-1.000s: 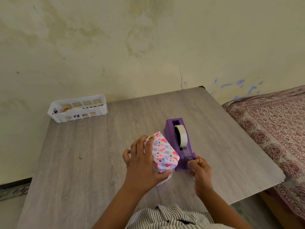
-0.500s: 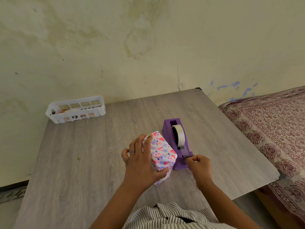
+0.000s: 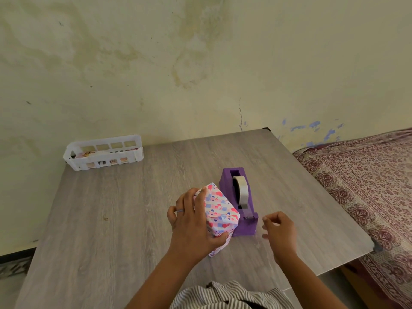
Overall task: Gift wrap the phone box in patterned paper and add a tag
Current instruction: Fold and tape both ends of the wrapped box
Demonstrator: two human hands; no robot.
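So the wrapped phone box (image 3: 219,211) is standing tilted on the grey wooden table (image 3: 111,219), its pink-and-blue heart paper already all the way around it, leaning right beside the purple tape dispenser (image 3: 239,204). My left hand (image 3: 192,226) grips it from the left, fingers curled over the top edge and thumb under the near end where the folded flap sits.

What's new: half a second ago my right hand (image 3: 279,233) was down at the dispenser's cutter, pinching at the tape end. Now it's come off to the right, clear of the dispenser, fingers loosely curled with thumb and forefinger close together. I'd guess there's a torn strip of clear tape between them, but honestly I can't see one, too thin and see-through at this size. If it's there, next is sticking down that end flap, so the wrapping looks nearly done and the tag hasn't gone on yet.

Further out, a white plastic basket (image 3: 103,152) with some paper bits sits at the far left corner by the wall, and a patterned bedspread (image 3: 367,186) is off to the right.
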